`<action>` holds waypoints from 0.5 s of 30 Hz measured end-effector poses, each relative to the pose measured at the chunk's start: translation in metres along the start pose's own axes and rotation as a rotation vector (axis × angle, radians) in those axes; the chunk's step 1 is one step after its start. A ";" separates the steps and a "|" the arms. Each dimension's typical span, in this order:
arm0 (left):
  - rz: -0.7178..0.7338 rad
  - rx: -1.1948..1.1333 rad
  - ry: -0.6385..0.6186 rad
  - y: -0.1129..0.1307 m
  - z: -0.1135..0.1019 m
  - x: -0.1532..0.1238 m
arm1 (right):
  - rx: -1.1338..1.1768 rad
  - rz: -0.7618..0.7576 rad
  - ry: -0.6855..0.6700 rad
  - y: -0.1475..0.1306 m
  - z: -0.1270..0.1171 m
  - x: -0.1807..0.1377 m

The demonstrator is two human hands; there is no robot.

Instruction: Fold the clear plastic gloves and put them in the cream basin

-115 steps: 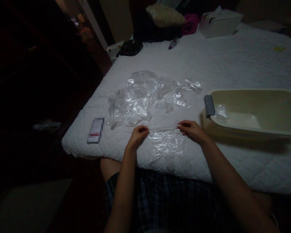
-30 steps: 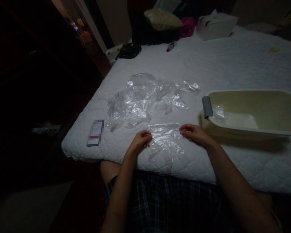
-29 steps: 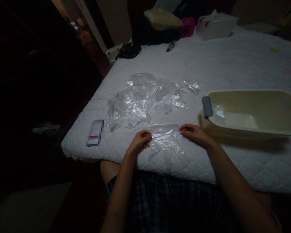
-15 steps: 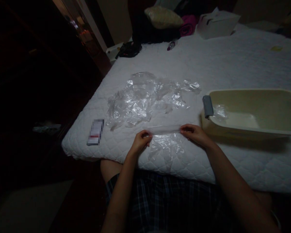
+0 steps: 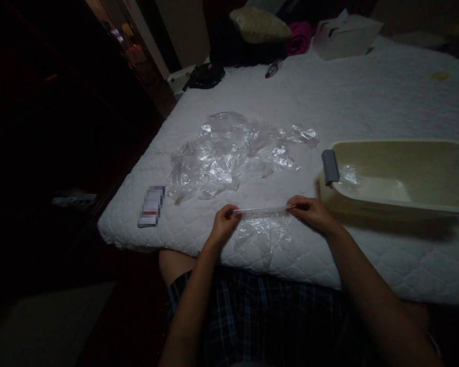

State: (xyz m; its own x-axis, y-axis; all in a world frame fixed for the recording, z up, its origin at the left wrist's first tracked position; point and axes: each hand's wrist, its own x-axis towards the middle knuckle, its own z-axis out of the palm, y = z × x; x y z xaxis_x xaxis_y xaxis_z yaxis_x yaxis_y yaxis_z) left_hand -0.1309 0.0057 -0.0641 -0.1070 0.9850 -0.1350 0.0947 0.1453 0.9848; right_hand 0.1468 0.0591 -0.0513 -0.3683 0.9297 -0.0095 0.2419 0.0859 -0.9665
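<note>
Between my two hands a clear plastic bag [image 5: 265, 235] is stretched near the bed's front edge. Its upper part forms a narrow taut strip, and the crinkled lower part lies on the white quilted mattress cover. My left hand [image 5: 225, 221] pinches the strip's left end. At the right end, the fingers of my right hand [image 5: 307, 210] are closed on it. Farther back lies a loose spread of crumpled clear plastic [image 5: 225, 158], apart from both hands.
To the right stands a cream plastic bin [image 5: 390, 204] with a grey handle [image 5: 330, 167] and some clear plastic inside. A phone-like object [image 5: 151, 206], blurred out, lies at left. Toward the back are a white box [image 5: 346, 38], a pillow [image 5: 259, 25] and a small bottle [image 5: 272, 70].
The bag's upper strip has gone from a wider flat band to a thin line between my hands. My right hand has shifted slightly to the right.
</note>
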 end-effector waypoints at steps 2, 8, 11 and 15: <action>0.033 -0.005 0.003 -0.002 0.000 0.001 | -0.002 -0.043 -0.023 0.000 -0.001 0.000; 0.171 0.081 0.061 -0.001 0.000 0.005 | -0.042 -0.117 0.016 -0.003 0.001 -0.003; 0.231 0.152 0.076 0.002 0.000 0.004 | -0.066 -0.148 0.035 -0.004 0.003 -0.008; 0.253 0.176 0.078 0.006 0.001 0.000 | -0.159 -0.196 0.005 -0.008 0.005 -0.016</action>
State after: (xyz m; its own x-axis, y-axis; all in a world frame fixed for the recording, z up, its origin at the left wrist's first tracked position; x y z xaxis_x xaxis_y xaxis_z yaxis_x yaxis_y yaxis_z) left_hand -0.1291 0.0069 -0.0585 -0.1332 0.9829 0.1274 0.2973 -0.0830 0.9512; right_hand 0.1462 0.0422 -0.0447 -0.4176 0.8915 0.1755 0.3044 0.3193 -0.8974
